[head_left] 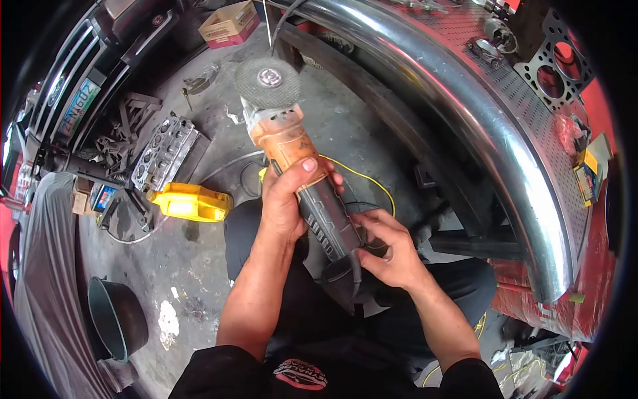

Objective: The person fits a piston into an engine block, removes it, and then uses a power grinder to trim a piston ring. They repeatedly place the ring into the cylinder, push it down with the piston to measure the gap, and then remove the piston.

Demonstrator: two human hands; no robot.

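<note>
An angle grinder (pixel 292 149) with an orange and black body is tilted up in front of me. Its round cutting disc (pixel 268 83) faces me at the far end. My left hand (pixel 287 193) wraps around the middle of the body, thumb on the orange part. Down at the rear end, my right hand (pixel 385 249) has its fingers closed at the handle, beside the black cord (pixel 356 272). Whether those fingers pinch the cord or the casing is partly hidden.
A yellow jug (pixel 193 202) lies on the floor to the left, near an engine cylinder head (pixel 164 151). A black bucket (pixel 116 319) stands lower left. On the right curves a shiny metal tube (pixel 492 126) along a perforated bench (pixel 525 100). A cardboard box (pixel 229 25) sits at the back.
</note>
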